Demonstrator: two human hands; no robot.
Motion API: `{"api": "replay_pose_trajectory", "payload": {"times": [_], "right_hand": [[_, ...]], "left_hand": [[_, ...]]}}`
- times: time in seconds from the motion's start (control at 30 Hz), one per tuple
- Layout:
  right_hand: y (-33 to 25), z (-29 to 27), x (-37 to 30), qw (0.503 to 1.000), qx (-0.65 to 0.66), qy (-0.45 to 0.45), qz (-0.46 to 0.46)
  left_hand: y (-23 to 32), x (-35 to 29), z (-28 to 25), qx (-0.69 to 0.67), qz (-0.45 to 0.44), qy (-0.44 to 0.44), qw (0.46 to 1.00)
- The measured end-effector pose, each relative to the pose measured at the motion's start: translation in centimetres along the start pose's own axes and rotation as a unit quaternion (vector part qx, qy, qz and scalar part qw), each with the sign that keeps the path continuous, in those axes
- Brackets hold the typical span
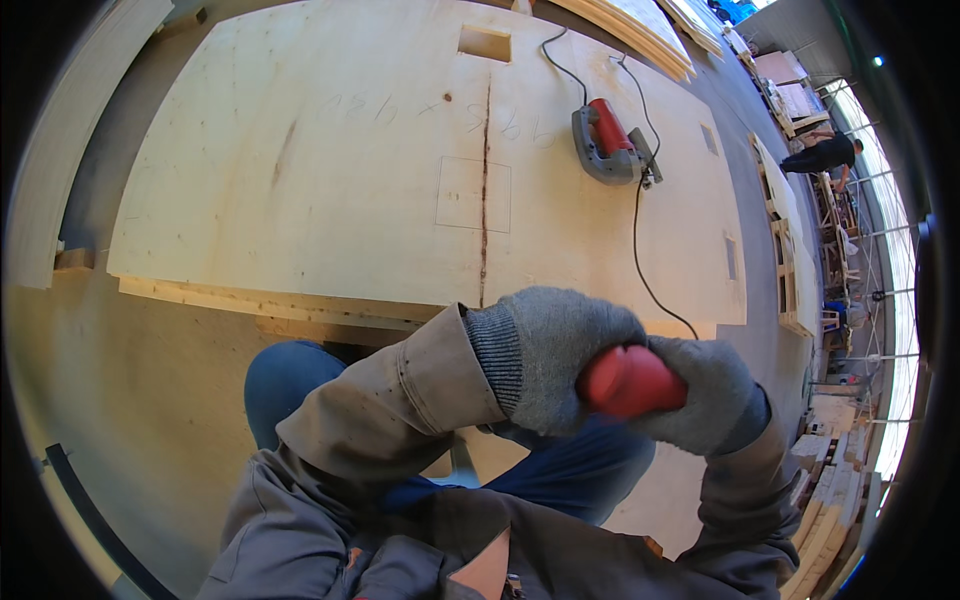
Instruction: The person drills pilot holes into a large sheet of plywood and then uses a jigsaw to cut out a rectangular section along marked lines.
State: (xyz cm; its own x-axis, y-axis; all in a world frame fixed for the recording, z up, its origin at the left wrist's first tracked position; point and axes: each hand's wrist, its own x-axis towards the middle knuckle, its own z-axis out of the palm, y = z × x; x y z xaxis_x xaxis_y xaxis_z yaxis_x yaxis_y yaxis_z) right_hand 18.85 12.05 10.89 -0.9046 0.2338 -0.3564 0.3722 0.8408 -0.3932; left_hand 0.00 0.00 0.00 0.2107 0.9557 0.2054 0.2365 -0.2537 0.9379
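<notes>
In front of my body, both grey-gloved hands are closed round a red, rounded tool point(632, 382). The gloves cover most of it and its visible end is smeared, so I cannot tell its kind. My left hand point(565, 350) grips it from the left and my right hand point(705, 390) from the right. Beyond them lies a large plywood panel point(370, 200), with a pencilled square crossed by a dark line. A red and grey jigsaw point(607, 145) lies on the panel. A black cord point(643, 260) runs across the panel and passes out of sight behind my right hand.
The panel has a rectangular cutout point(485, 43) at its far edge and smaller ones to the right. Stacked sheets point(630, 30) stand beyond it, and another board point(75, 130) lies left. A person point(825, 152) bends at far right near pallets; timber point(835, 500) is piled at lower right.
</notes>
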Motion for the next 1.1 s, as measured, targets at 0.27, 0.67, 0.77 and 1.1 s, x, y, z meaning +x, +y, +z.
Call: {"api": "replay_pose_trajectory", "payload": {"times": [0.27,0.67,0.77,1.1], "right_hand": [[1.7,-4.2,4.6,0.995,-0.023,0.011,0.101],[6.4,-7.0,11.3,0.993,-0.053,0.058,0.084],[7.8,-7.1,12.6,0.991,-0.055,0.051,0.108],[2.5,-8.0,12.6,0.948,-0.124,0.05,0.288]], "left_hand": [[-6.0,-2.6,-2.4,-0.082,-0.01,0.414,0.906],[-11.2,-4.4,-7.5,-0.141,-0.093,0.458,0.873],[-12.2,-4.1,-8.1,-0.105,-0.103,0.438,0.887],[-14.0,0.1,-7.2,-0.118,-0.118,0.395,0.904]]}}
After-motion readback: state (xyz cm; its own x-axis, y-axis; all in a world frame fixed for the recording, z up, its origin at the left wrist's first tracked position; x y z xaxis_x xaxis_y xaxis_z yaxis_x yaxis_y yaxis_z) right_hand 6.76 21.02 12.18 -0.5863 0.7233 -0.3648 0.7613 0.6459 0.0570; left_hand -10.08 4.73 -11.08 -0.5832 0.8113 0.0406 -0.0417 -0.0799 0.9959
